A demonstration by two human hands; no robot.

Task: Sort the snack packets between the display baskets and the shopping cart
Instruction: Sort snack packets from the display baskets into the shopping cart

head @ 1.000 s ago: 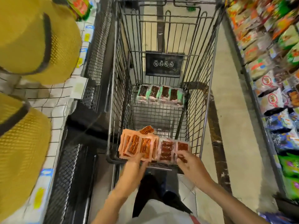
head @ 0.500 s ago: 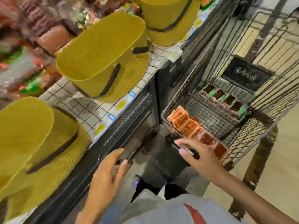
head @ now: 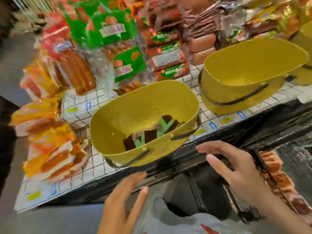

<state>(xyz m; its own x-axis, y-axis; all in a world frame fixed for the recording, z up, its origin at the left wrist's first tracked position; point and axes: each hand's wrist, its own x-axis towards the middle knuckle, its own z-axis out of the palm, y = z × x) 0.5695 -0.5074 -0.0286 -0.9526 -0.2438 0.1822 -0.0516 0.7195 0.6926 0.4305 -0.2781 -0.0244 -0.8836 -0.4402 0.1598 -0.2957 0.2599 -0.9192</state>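
A yellow display basket [head: 118, 115] stands on the wire shelf in front of me, holding several brown and green snack packets [head: 152, 134]. To its right stands a second yellow basket [head: 236, 85], whose inside I cannot see. My left hand [head: 121, 205] hovers below the shelf edge with straight fingers, holding nothing. Beside the near basket's right end, my right hand [head: 236, 169] hangs spread and empty. Orange and brown snack packets [head: 276, 174] lie at the shopping cart's near rim [head: 258, 159] at the right, behind my right hand.
The white wire shelf [head: 94, 166] carries sausage packs and green snack bags [head: 108, 29] behind the baskets, and orange packets [head: 50, 146] at the left. A third yellow basket [head: 305, 32] shows at the right edge. A dark shelf front runs below the shelf.
The view has swung left from the cart to the shelf. Both hands let go of the cart packets and moved up toward the near yellow basket, empty.
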